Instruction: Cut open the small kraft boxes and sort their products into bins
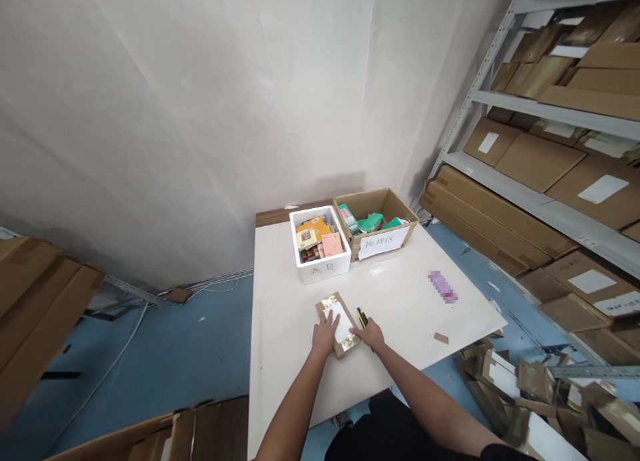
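Observation:
A small cardboard box (345,346) lies on the white table, with a white label (342,327) on top and shiny tape across both ends. My left hand (325,331) rests on the box's left side with its fingers spread over the label's edge. At the right side of the box, my right hand (371,333) is closed around a black and yellow-green utility knife (363,316), which points up and away from me. The fingertips of this hand touch the box's edge. Whether the blade is out cannot be made out.
Behind the box stand a white foam box (325,271) of small packets and a cardboard carton (406,237) holding green boxes. A blurred purple item (443,287) and a cardboard scrap (441,338) lie to the right. Shelves (560,104) of cartons rise at right; parcels (530,387) cover the floor below.

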Demonstrator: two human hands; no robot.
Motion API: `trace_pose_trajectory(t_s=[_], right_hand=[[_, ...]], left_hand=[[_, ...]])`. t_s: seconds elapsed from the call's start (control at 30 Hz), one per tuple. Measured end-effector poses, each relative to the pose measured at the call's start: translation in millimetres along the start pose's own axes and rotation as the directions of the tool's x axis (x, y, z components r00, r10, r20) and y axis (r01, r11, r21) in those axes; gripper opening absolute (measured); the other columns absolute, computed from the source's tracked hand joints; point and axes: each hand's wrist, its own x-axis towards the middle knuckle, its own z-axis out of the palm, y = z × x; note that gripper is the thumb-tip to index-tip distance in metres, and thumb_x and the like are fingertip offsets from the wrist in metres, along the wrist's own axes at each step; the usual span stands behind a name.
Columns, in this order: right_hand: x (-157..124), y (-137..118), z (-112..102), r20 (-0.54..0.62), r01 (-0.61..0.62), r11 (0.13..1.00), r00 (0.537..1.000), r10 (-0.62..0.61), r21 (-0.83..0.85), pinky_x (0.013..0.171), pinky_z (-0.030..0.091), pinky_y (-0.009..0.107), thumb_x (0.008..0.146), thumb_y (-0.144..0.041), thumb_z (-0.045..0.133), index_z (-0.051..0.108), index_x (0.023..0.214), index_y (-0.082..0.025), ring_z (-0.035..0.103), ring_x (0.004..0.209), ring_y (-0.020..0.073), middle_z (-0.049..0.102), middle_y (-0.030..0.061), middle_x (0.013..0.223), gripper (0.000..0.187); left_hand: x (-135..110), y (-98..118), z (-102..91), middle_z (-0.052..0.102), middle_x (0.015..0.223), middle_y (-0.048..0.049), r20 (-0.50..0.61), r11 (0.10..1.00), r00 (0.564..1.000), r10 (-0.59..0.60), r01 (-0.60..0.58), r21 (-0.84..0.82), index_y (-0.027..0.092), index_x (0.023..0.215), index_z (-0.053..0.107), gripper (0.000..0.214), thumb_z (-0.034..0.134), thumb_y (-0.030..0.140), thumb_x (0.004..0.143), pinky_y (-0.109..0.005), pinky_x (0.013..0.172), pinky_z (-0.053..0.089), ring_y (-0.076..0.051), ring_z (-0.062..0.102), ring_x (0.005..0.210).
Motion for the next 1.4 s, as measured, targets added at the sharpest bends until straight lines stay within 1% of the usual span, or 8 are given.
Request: trace_pose_trajectory(t_s=[0.13, 0.23, 0.37, 0.5, 0.73, 1.13, 1.3, 1.4], right_hand=[[19.6, -55.3, -28.3, -0.107, -0.025, 0.996, 0.994, 0.015, -0.086, 0.081, 0.055, 0.034, 0.085, -0.059, 0.079, 0.058, 0.119, -0.020, 0.074, 0.109, 0.0323, 0.075, 0.0170, 0.115, 0.057], [28.4, -68.2, -45.1, -0.154, 0.018, 1.000, 0.988, -0.018, 0.002, 0.075, 0.054, 0.029, 0.098, -0.059, 0.065, 0.058, 0.113, -0.022, 0.075, 0.100, 0.0266, 0.077, 0.0134, 0.107, 0.041], [18.6, -25.9, -53.7, -0.016, 0.000, 0.978, 1.000, 0.003, 0.210, 0.057, 0.049, 0.023, 0.103, -0.073, 0.045, 0.059, 0.089, -0.022, 0.068, 0.060, 0.0177, 0.069, 0.0030, 0.067, 0.054], [-1.3, 19.1, -51.4, 0.180, -0.088, 0.962, 0.983, 0.041, 0.259, 0.050, 0.046, 0.022, 0.104, -0.074, 0.040, 0.054, 0.075, -0.021, 0.057, 0.042, 0.0139, 0.055, -0.0015, 0.048, 0.062], [-4.0, 9.0, -39.2, 0.230, -0.136, 0.934, 0.971, 0.060, 0.331, 0.046, 0.043, 0.022, 0.104, -0.071, 0.045, 0.053, 0.073, -0.021, 0.052, 0.038, 0.0122, 0.054, -0.0023, 0.049, 0.059], [-28.2, 38.5, -49.5, 0.300, 0.025, 0.996, 0.953, -0.049, 0.084, 0.053, 0.043, 0.025, 0.100, -0.072, 0.054, 0.058, 0.069, -0.020, 0.057, 0.040, 0.0159, 0.056, -0.0001, 0.046, 0.060], [-34.2, 85.5, -36.9, 0.206, -0.210, 0.938, 0.966, 0.156, 0.274, 0.055, 0.049, 0.024, 0.106, -0.068, 0.039, 0.059, 0.081, -0.020, 0.065, 0.046, 0.0164, 0.065, 0.0016, 0.058, 0.058], [-19.5, 102.6, -37.5, 0.083, -0.302, 0.901, 0.953, 0.291, 0.310, 0.054, 0.050, 0.024, 0.102, -0.059, 0.055, 0.061, 0.091, -0.019, 0.069, 0.056, 0.0183, 0.070, 0.0029, 0.071, 0.042]], left_hand=[[-1.5, 20.2, -5.8, 0.062, 0.142, -0.0288, -0.045, 0.984, 0.983, -0.176, 0.175, -0.035, 0.012, 0.153, 0.056, 0.083, 0.083, 0.034, 0.078, -0.049, 0.100, 0.053, -0.041, 0.060, 0.129], [-1.5, 29.5, -2.3, 0.067, 0.131, -0.0282, -0.052, 0.982, 0.981, -0.186, 0.184, -0.049, 0.009, 0.144, 0.063, 0.061, 0.071, 0.032, 0.089, -0.052, 0.102, 0.051, -0.041, 0.061, 0.127], [-5.1, 21.3, 18.2, 0.040, 0.169, -0.0166, -0.131, 0.994, 0.989, -0.069, 0.058, -0.089, 0.027, 0.164, 0.041, 0.066, 0.055, 0.032, 0.099, -0.056, 0.120, 0.038, -0.039, 0.032, 0.157], [-7.5, 12.2, 41.0, 0.029, 0.176, -0.0086, -0.164, 0.992, 0.986, -0.029, 0.008, -0.126, 0.036, 0.169, 0.028, 0.069, 0.047, 0.028, 0.103, -0.059, 0.127, 0.028, -0.035, 0.020, 0.163], [-5.5, 14.8, 55.8, 0.026, 0.177, -0.0095, -0.162, 0.994, 0.986, -0.034, 0.016, -0.111, 0.034, 0.170, 0.025, 0.071, 0.045, 0.025, 0.103, -0.061, 0.128, 0.028, -0.035, 0.018, 0.164], [-8.4, 16.3, 43.5, 0.032, 0.175, -0.0105, -0.155, 0.997, 0.987, -0.033, 0.022, -0.076, 0.034, 0.168, 0.030, 0.068, 0.044, 0.025, 0.102, -0.062, 0.125, 0.032, -0.035, 0.023, 0.162], [-1.4, 7.6, 23.4, 0.042, 0.168, -0.0147, -0.151, 0.995, 0.988, -0.032, 0.017, -0.100, 0.028, 0.160, 0.046, 0.058, 0.050, 0.038, 0.103, -0.057, 0.120, 0.039, -0.039, 0.034, 0.156], [10.1, -16.3, 3.5, 0.046, 0.165, -0.0129, -0.144, 0.993, 0.989, -0.038, 0.021, -0.115, 0.030, 0.157, 0.050, 0.056, 0.050, 0.034, 0.102, -0.054, 0.120, 0.038, -0.036, 0.036, 0.155]])
